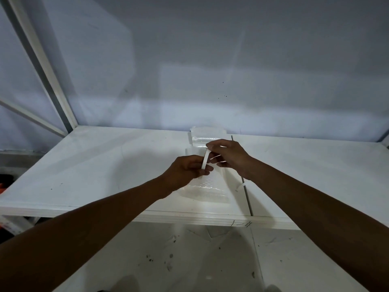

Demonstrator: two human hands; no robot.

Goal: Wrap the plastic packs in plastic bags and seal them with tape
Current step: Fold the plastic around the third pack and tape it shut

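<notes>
A clear plastic pack (203,191) lies flat on the white table (101,165), under my hands. A second clear pack (207,134) lies just behind it, near the wall. My left hand (187,168) pinches the lower end of a narrow white tape strip (205,160). My right hand (228,157) pinches the strip's upper end, and a thin white sliver trails from its fingers. Both hands hover just above the near pack. Part of the near pack is hidden by my left hand.
A small white scrap (242,185) lies on the table by a dark seam (247,194) between two boards. A white frame post (48,72) rises at the left. The grey wall (231,70) stands behind. The table's front edge (189,219) overhangs a scuffed white floor (200,260).
</notes>
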